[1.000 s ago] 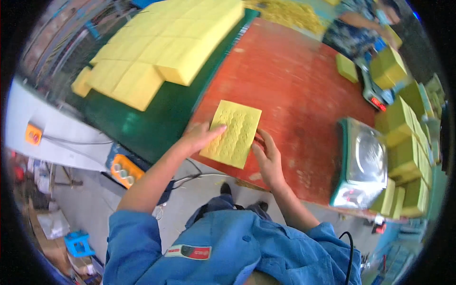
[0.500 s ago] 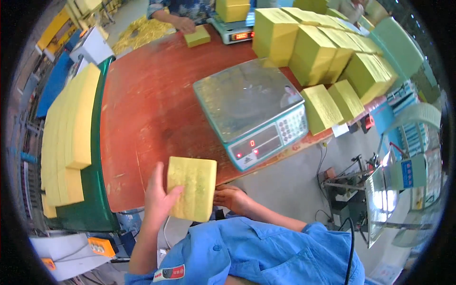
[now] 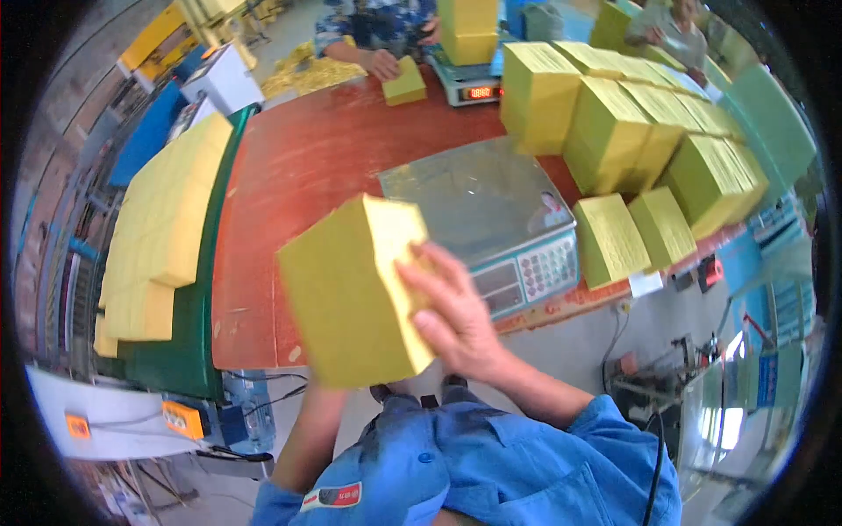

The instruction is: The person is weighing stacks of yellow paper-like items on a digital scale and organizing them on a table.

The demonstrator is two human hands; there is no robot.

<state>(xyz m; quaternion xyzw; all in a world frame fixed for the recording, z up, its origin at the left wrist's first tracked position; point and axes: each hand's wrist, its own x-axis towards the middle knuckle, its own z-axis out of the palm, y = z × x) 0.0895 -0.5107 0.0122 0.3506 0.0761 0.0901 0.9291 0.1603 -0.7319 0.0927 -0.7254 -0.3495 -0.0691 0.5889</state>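
A thick stack of yellow paper (image 3: 346,302) is tilted in front of my body, over the near edge of the red table. My right hand (image 3: 456,311) presses its fingers and thumb along the stack's right side. Only the wrist end of my left hand (image 3: 326,396) shows below the stack; its fingers are hidden behind it, and it bears the stack from beneath. Just beyond my right hand sits a digital scale (image 3: 474,197) with a bare metal pan, its lower left part covered by the stack.
Yellow stacks stand at right on the red table (image 3: 272,228). More yellow blocks (image 3: 167,228) line a green surface (image 3: 189,351) at left. Across the table a co-worker's hand (image 3: 381,65) touches a small yellow block (image 3: 405,83), beside a second scale (image 3: 465,88) carrying yellow blocks.
The stack in my hands has risen and turned, now showing a broad plain face. My right hand has moved from beneath it onto its right side; my left hand has gone behind it.
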